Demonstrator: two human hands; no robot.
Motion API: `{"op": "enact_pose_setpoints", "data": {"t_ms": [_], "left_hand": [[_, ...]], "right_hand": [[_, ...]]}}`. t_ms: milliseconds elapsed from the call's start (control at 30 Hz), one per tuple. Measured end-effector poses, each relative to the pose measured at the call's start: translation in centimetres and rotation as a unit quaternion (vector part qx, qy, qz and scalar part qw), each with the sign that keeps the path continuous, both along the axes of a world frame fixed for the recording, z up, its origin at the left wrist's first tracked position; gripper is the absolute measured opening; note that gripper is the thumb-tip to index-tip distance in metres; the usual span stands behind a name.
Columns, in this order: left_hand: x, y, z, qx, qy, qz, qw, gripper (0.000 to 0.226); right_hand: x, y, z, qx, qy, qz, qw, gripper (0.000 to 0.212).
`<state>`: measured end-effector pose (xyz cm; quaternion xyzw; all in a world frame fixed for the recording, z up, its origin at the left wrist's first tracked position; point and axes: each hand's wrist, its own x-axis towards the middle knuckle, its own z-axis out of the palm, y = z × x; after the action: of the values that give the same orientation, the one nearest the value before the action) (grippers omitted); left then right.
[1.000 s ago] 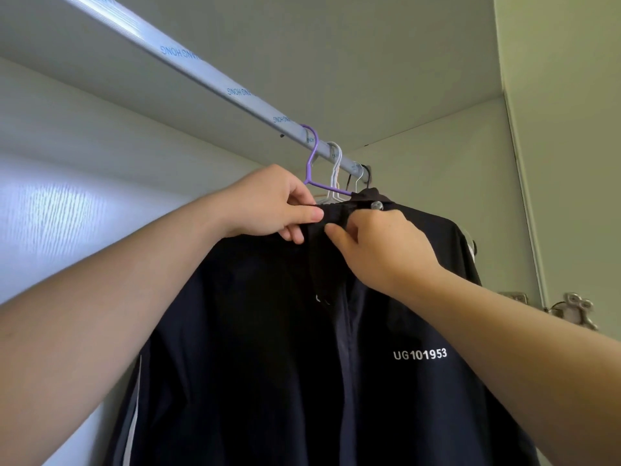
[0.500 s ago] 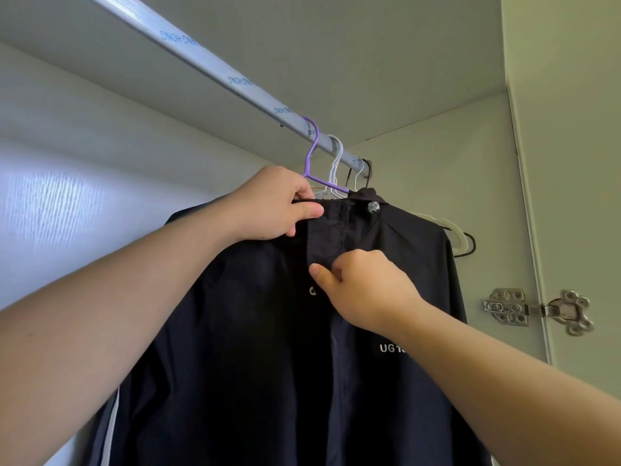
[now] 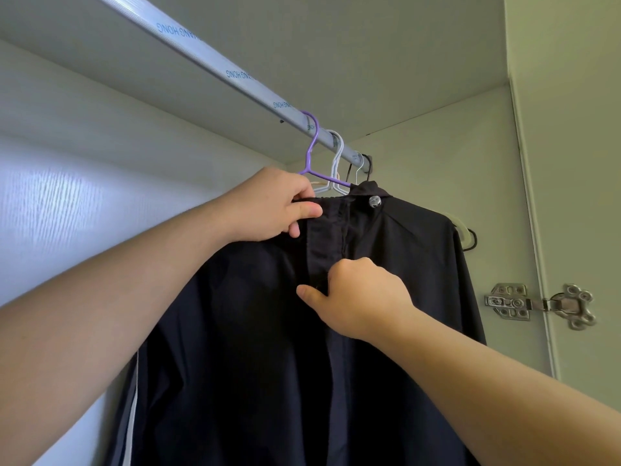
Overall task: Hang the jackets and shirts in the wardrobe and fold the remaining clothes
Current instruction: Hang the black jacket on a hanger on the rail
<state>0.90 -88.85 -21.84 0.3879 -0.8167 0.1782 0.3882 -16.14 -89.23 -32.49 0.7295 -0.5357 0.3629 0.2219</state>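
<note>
A dark navy jacket (image 3: 242, 348) hangs from the silver wardrobe rail (image 3: 215, 67) on a purple hanger (image 3: 311, 153). A round snap button (image 3: 374, 201) shows at its collar. My left hand (image 3: 274, 210) grips the left side of the collar just under the hanger. My right hand (image 3: 356, 297) pinches the front placket of the jacket lower down, at chest height. The jacket's lower part runs out of view at the bottom.
Behind the purple hanger, a white hanger (image 3: 337, 163) and other hangers crowd the rail's right end; a pale hanger tip and a black one (image 3: 472, 242) stick out past the jacket's right shoulder. A metal door hinge (image 3: 537, 302) sits on the right wall.
My right hand has slid down the jacket's front from the collar to chest height. My left hand stays on the collar. The view has shifted slightly, uncovering the hinge.
</note>
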Motion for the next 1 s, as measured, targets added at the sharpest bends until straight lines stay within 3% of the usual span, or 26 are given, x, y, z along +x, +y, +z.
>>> {"op": "enact_pose_setpoints", "data": {"t_ms": [167,533,567,633,733,833,1000], "left_hand": [[0.0,0.2,0.3,-0.068,-0.072,0.065,0.993,0.029],[0.8,0.9,0.7,0.055,-0.014,-0.023,0.998,0.004],[1.0,1.1,0.8,0.064,-0.016,-0.025,0.998,0.010],[1.3,1.2,0.9,0.070,-0.008,-0.031,0.997,0.019],[1.5,1.2,0.9,0.070,0.011,-0.040,0.997,0.018],[1.6,1.3,1.0,0.078,0.022,-0.038,0.996,0.025],[1.9,1.4,1.4,0.102,0.015,-0.053,0.993,0.034]], "right_hand": [[0.0,0.1,0.2,-0.008,0.010,-0.011,1.000,0.060],[-0.2,0.2,1.3,-0.017,-0.007,-0.012,1.000,0.055],[-0.3,0.2,1.3,-0.026,-0.014,-0.013,0.999,0.053],[-0.4,0.3,1.5,-0.083,-0.045,0.000,0.996,0.044],[-0.6,0.7,2.7,-0.239,-0.086,0.083,0.964,0.028],[-0.8,1.2,4.6,-0.303,-0.034,0.142,0.942,0.039],[-0.9,1.2,6.6,-0.286,0.085,0.132,0.945,0.024]]}}
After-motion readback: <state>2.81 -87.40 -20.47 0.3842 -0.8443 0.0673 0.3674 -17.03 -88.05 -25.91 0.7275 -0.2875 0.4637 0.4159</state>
